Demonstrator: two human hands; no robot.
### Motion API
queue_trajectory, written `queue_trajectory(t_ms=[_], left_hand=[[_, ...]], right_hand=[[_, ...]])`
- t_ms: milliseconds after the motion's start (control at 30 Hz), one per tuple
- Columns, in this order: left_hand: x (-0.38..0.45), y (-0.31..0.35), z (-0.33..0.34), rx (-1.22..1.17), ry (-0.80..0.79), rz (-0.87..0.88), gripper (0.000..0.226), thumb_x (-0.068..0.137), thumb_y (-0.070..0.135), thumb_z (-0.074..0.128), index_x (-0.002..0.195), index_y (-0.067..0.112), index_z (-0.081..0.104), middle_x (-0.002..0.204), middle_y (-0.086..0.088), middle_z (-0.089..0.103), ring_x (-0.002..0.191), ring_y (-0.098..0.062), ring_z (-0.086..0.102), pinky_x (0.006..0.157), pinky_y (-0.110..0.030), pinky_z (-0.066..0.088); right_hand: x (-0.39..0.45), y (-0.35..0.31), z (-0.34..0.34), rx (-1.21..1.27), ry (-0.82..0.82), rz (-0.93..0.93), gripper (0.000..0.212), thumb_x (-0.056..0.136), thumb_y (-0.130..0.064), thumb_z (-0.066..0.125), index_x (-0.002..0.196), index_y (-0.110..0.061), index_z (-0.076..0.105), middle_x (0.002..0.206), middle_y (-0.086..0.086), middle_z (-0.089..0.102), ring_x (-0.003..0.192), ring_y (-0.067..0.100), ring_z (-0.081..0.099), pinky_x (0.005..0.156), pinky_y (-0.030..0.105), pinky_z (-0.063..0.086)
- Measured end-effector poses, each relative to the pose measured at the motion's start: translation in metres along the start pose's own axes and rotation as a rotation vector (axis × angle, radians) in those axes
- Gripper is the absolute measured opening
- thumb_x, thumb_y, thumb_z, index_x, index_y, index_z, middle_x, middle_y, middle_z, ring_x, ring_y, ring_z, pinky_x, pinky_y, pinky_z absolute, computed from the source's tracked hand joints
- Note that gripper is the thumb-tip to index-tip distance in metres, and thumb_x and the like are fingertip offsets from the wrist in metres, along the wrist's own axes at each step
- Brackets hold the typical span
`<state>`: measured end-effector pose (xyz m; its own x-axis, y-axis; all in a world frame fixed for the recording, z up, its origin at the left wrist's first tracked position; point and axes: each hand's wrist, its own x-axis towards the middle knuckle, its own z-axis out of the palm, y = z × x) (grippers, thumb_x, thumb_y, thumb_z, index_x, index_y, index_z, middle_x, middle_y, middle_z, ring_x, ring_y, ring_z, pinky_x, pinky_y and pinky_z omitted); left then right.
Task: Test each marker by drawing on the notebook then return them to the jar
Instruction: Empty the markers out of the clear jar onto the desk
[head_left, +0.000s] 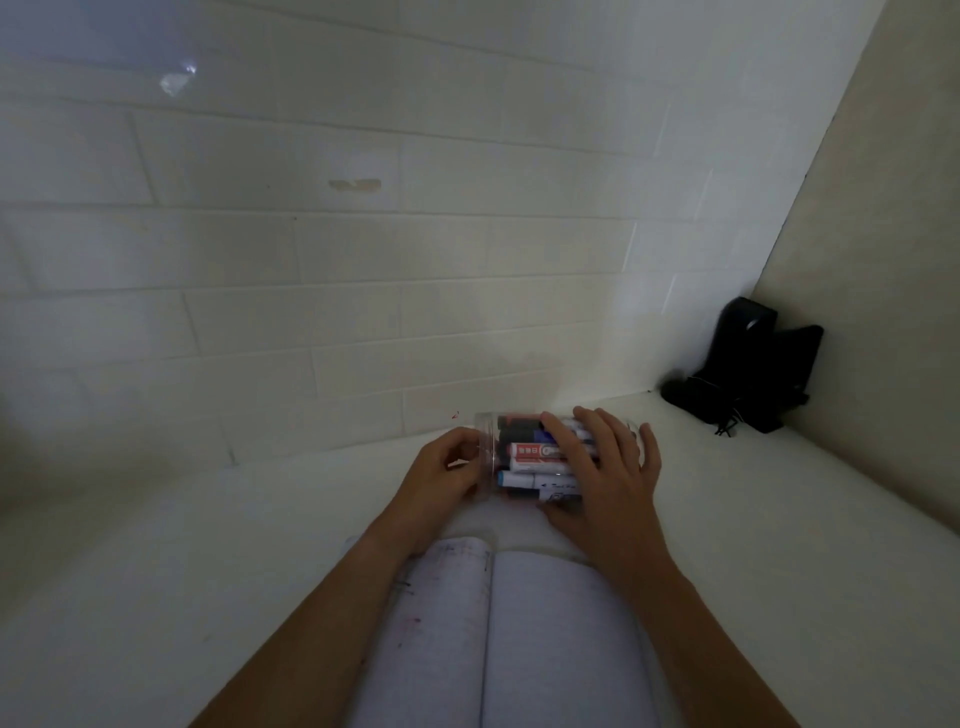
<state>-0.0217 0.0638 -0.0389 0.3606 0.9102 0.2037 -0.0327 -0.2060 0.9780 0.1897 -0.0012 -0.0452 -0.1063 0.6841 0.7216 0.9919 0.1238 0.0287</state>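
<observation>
The fingers (576, 441) of the right hand (610, 467) lie spread over the side of the clear plastic jar (514, 457) and curl around it, with the thumb below, so this hand holds the jar firmly. The jar lies on its side on the white bench (208, 545), and its long axis runs from left to right. Its mouth points to the left, straight toward the left hand (441, 475).

The left hand is at this open end. Its fingers are curled narrow at the rim; whether they already pinch a marker tip I cannot tell, because the plastic there is blurred.

Inside the jar the markers (535, 457) lie packed along the same axis, a red-and-white one in the middle and a blue-capped one lower.

I judge that the left hand is the nearer one for pulling a marker out sideways, to the left, while the right hand keeps the jar from rolling.

The open notebook (545, 639) lies just below both hands, between the forearms. A black object (748, 364) stands well apart in the right corner.
</observation>
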Motion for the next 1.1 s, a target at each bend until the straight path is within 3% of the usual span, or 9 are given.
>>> queue_trajectory(t_ms=[100,367,467,667,833,933,1000,1100], left_hand=[[-0.002,0.002,0.001,-0.011,-0.004,-0.002,0.012,0.094,0.020,0.069,0.104,0.016,0.071,0.102,-0.006,0.072,0.085,-0.018,0.069,0.071,-0.033,0.056],[0.008,-0.011,0.003,0.109,0.231,0.013,0.008,0.098,0.018,0.062,0.097,0.015,0.069,0.090,0.001,0.072,0.081,-0.011,0.067,0.071,-0.021,0.053],[0.013,-0.017,-0.002,0.127,0.416,-0.021,0.009,0.101,0.017,0.056,0.098,0.015,0.064,0.091,-0.005,0.069,0.080,-0.017,0.063,0.072,-0.027,0.048],[0.019,-0.027,-0.033,0.255,0.766,-0.085,0.015,0.103,0.013,0.045,0.103,0.008,0.059,0.103,-0.018,0.063,0.098,-0.033,0.059,0.083,-0.039,0.043],[0.014,-0.023,-0.030,0.403,0.893,-0.091,0.016,0.103,0.005,0.043,0.106,-0.005,0.055,0.110,-0.024,0.053,0.091,-0.028,0.047,0.075,-0.028,0.028],[0.011,-0.024,-0.028,0.520,0.807,-0.104,0.015,0.100,0.008,0.049,0.104,-0.003,0.059,0.111,-0.024,0.054,0.096,-0.034,0.051,0.078,-0.035,0.035],[0.009,-0.030,-0.021,0.735,0.736,-0.084,0.018,0.091,0.009,0.061,0.106,-0.001,0.064,0.116,-0.025,0.053,0.109,-0.041,0.049,0.088,-0.045,0.039],[0.011,-0.033,-0.012,0.824,0.618,0.197,0.049,0.076,0.007,0.069,0.125,0.008,0.063,0.133,-0.019,0.050,0.125,-0.036,0.042,0.105,-0.048,0.035]], right_hand=[[0.000,0.000,0.000,0.005,0.009,-0.009,0.091,0.068,-0.051,0.081,0.150,-0.029,0.048,0.152,0.010,0.045,0.141,0.034,0.042,0.117,0.064,0.018],[0.002,-0.004,0.002,-0.030,-0.005,0.031,0.096,0.066,-0.049,0.086,0.151,-0.028,0.046,0.152,0.012,0.045,0.142,0.035,0.040,0.119,0.064,0.014],[0.000,0.002,-0.001,-0.041,-0.001,0.062,0.095,0.067,-0.050,0.086,0.151,-0.027,0.047,0.151,0.012,0.046,0.141,0.036,0.040,0.119,0.064,0.014],[-0.005,0.024,-0.009,-0.098,-0.003,0.130,0.096,0.065,-0.050,0.085,0.150,-0.028,0.048,0.148,0.010,0.046,0.138,0.036,0.041,0.119,0.062,0.013],[-0.006,0.028,-0.012,-0.104,-0.012,0.159,0.097,0.062,-0.048,0.089,0.149,-0.028,0.049,0.148,0.010,0.048,0.138,0.036,0.041,0.119,0.062,0.011],[-0.006,0.028,-0.012,-0.106,-0.018,0.155,0.099,0.062,-0.048,0.090,0.149,-0.029,0.048,0.147,0.009,0.048,0.138,0.035,0.041,0.119,0.064,0.011],[-0.005,0.026,-0.013,-0.113,-0.013,0.144,0.101,0.061,-0.048,0.090,0.150,-0.029,0.047,0.146,0.009,0.049,0.136,0.035,0.042,0.118,0.065,0.011],[-0.003,0.019,-0.014,-0.138,0.013,0.104,0.102,0.061,-0.044,0.089,0.152,-0.027,0.046,0.145,0.010,0.050,0.136,0.035,0.044,0.117,0.067,0.014]])
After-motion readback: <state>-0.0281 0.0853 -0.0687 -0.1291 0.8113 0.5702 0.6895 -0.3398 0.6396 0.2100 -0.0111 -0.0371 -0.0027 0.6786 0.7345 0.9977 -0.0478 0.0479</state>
